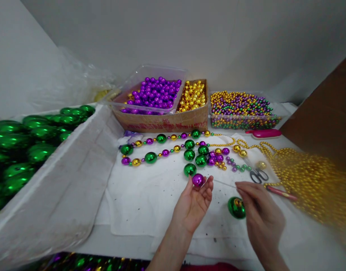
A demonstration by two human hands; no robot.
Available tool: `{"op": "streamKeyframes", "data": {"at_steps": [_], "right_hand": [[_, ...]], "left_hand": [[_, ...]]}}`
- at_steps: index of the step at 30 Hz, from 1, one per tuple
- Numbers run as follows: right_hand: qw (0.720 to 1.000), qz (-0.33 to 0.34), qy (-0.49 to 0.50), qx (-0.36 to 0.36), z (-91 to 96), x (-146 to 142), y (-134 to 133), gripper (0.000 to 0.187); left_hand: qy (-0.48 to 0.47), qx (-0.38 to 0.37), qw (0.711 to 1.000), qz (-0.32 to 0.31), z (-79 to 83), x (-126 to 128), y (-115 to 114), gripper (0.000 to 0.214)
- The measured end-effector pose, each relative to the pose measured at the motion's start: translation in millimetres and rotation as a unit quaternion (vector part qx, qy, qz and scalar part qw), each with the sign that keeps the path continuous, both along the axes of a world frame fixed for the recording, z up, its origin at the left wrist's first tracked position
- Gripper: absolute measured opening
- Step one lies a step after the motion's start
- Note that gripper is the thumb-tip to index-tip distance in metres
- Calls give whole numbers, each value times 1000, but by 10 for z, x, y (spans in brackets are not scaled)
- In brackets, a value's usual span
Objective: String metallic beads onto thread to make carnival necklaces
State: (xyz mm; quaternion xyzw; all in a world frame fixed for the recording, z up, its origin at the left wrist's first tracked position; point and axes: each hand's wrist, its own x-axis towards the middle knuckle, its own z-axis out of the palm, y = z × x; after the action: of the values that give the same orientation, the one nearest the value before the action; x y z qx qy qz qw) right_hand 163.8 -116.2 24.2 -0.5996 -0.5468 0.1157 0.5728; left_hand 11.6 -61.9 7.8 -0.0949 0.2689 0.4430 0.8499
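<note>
In your left hand (193, 210), a purple bead (198, 180) sits gripped. To its right, your right hand (261, 210) pinches a thin strand (225, 183), just beside a green ball (234, 209)

Dim, soft light glints on green baubles (41, 152), while gold strands (311, 180) blur.

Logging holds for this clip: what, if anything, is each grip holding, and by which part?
Left grip: a shiny purple ball, by its sides. Right grip: a thin strand, apparently pinched at its visible right end.
</note>
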Motion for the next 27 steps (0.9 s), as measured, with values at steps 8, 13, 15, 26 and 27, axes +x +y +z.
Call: {"op": "streamKeyframes", "data": {"at_steps": [8, 13, 15, 26, 27], "right_hand": [[995, -81, 33, -44, 369, 65, -204, 19], [991, -64, -110, -30, 342, -27, -270, 19], [989, -59, -134, -23, 338, -38, -259, 19], [971, 47, -224, 66, 307, -31, -174, 22], [969, 59, -227, 78, 309, -35, -156, 22]], "left_hand": [[12, -77, 997, 1, -179, 15, -29, 39], [16, -75, 997, 6, -182, 28, -21, 38], [20, -73, 997, 5, -191, 26, -24, 37], [35, -71, 997, 16, -240, 62, -40, 35], [35, -71, 997, 17, -241, 65, -37, 34]]}}
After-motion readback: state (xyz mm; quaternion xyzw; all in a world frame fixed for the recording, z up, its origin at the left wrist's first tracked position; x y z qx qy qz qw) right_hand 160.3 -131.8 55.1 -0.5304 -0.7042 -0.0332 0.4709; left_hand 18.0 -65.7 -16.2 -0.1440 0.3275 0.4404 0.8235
